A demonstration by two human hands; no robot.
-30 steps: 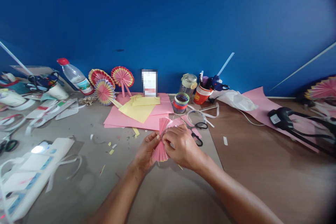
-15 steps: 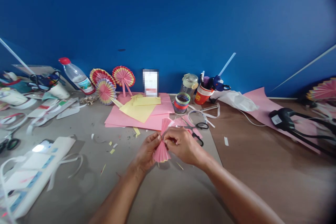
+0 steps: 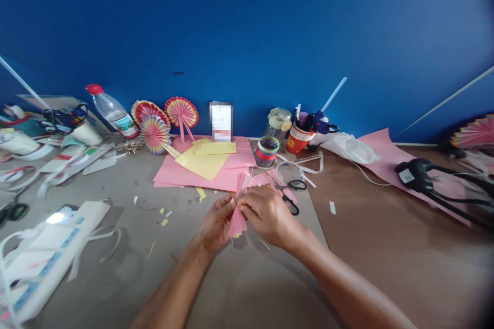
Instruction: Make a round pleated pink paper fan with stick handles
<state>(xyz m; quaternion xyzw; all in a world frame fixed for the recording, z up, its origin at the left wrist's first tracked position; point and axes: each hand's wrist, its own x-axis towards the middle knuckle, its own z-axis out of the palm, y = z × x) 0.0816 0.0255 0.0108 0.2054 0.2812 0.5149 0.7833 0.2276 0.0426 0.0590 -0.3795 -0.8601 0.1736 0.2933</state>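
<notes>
One pleated paper [image 3: 237, 223], red cup [image 3: 296, 141], pens [image 3: 298, 111] inside perhaps

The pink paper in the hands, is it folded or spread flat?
Folded. The pink paper shows narrow pleats fanning out above and below its middle, where the left hand and right hand meet.

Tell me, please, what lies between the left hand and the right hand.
In the head view, the pleated pink paper lies between the left hand and the right hand; the left hand pinches it near its narrow middle.
</notes>
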